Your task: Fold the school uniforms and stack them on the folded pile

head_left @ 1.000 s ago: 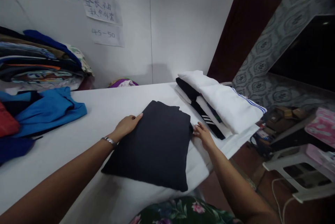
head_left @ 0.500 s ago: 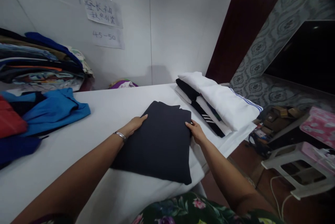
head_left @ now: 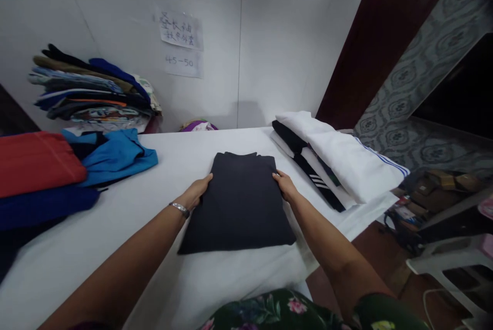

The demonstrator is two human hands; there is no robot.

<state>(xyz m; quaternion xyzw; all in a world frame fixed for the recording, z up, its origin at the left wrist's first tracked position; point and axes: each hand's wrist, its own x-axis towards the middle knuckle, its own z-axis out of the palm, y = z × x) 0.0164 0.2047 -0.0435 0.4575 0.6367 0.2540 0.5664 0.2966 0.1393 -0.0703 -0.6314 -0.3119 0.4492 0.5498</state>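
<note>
A dark, neatly folded garment (head_left: 242, 206) lies flat in front of me on the white-covered table (head_left: 169, 237). My left hand (head_left: 196, 191) grips its left edge, thumb on top and the fingers hidden beneath. On the opposite edge, my right hand (head_left: 284, 184) holds it the same way, the thumb resting on the cloth. To the right of my right hand is a stack of folded clothes with a white garment (head_left: 342, 155) with blue stripes on top and a black garment with white stripes (head_left: 318, 181) lower down.
On the left lie a red garment (head_left: 38, 163), a bright blue garment (head_left: 119, 158) and a navy garment (head_left: 46, 206). Behind them rises a tall pile of folded clothes (head_left: 96, 88). Handwritten paper signs (head_left: 181, 32) hang on the wall. A white stool (head_left: 454, 263) stands at the lower right.
The folded dark garment has turned to lie squarer to me, with both hands still at its sides. The whole view has shifted, so the surroundings appear further right.
</note>
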